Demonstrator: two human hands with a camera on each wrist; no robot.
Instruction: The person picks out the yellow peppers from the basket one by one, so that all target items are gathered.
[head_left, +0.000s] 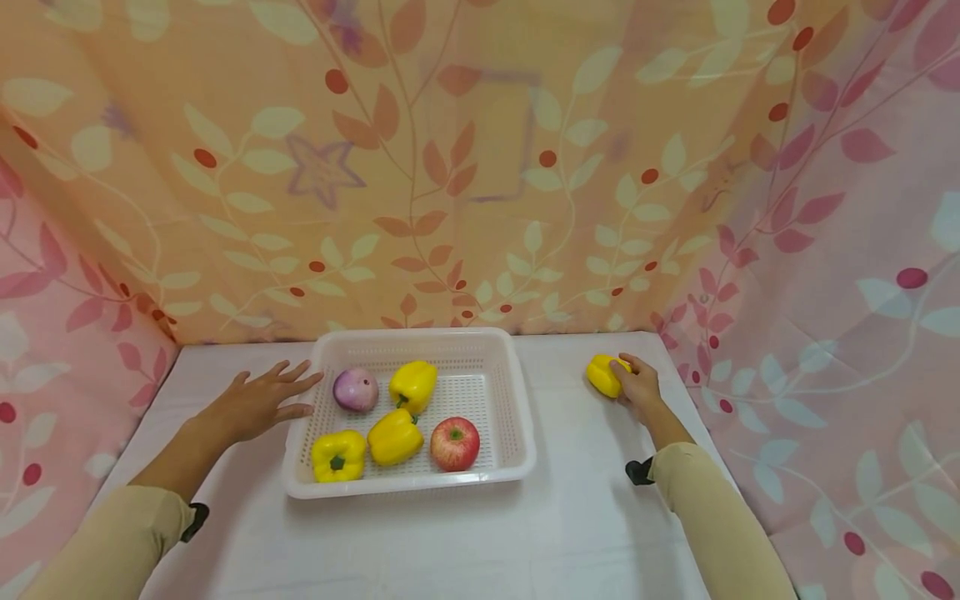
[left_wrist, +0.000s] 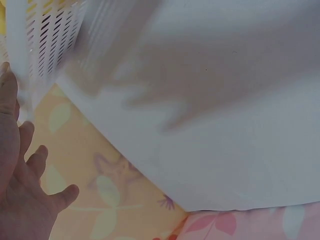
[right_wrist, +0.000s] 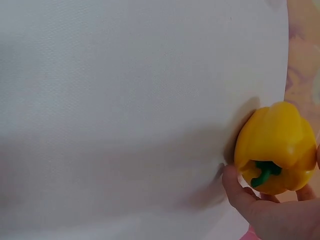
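My right hand (head_left: 642, 388) grips a yellow bell pepper (head_left: 602, 376) at the right side of the table. In the right wrist view the pepper's green stem (right_wrist: 266, 171) faces the camera, with the thumb and fingertips around its lower part. At the left rim of a white perforated plastic basket (head_left: 408, 484), my left hand (head_left: 251, 406) has its fingers spread and holds nothing. Whether its fingertips touch the rim I cannot tell. Inside the basket lie a purple onion (head_left: 356, 390), a red apple (head_left: 455, 444) and three yellow bell peppers (head_left: 338, 456).
A white cloth covers the table (head_left: 450, 542). Orange floral fabric (head_left: 465, 167) hangs behind it, and pink floral fabric (head_left: 862, 333) closes off both sides. The basket stands left of the middle, close to the back edge.
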